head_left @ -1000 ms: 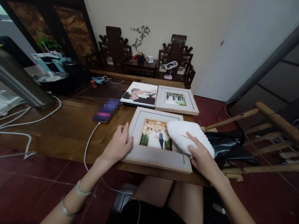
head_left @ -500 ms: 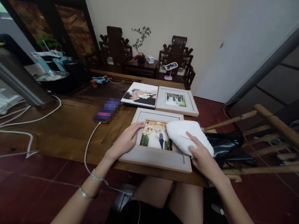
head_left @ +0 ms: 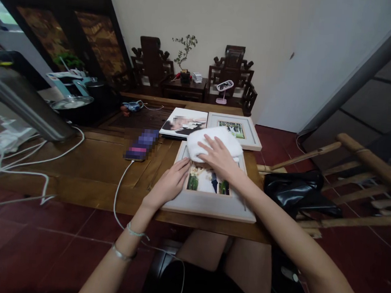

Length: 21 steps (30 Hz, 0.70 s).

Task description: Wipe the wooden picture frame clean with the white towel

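On the photo frame [head_left: 207, 206] at the table's [head_left: 89, 160] near edge, the right hand [head_left: 219, 158], fingers spread, presses a white towel [head_left: 199, 143] on the far border, the left hand [head_left: 168, 187] flat on the left border.

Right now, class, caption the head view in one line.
Right hand presses a white cloth on a framed photo; left hand steadies it on the wooden table.
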Each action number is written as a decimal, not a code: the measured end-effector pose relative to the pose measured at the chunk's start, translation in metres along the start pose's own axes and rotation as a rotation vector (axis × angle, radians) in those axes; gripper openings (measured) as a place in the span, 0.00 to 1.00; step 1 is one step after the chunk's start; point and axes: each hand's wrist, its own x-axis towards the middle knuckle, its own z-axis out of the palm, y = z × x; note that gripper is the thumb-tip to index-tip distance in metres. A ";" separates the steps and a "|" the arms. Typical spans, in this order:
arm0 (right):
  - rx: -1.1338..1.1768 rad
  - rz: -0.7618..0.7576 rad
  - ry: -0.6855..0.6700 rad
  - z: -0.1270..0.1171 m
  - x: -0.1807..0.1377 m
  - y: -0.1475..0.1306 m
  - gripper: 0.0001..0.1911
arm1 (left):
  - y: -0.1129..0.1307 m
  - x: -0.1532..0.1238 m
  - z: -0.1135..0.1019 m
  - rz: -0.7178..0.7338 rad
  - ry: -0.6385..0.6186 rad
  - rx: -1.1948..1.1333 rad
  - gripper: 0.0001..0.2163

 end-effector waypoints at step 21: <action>0.046 0.260 -0.253 -0.020 -0.108 0.005 0.29 | 0.001 0.000 -0.003 -0.048 0.143 -0.159 0.19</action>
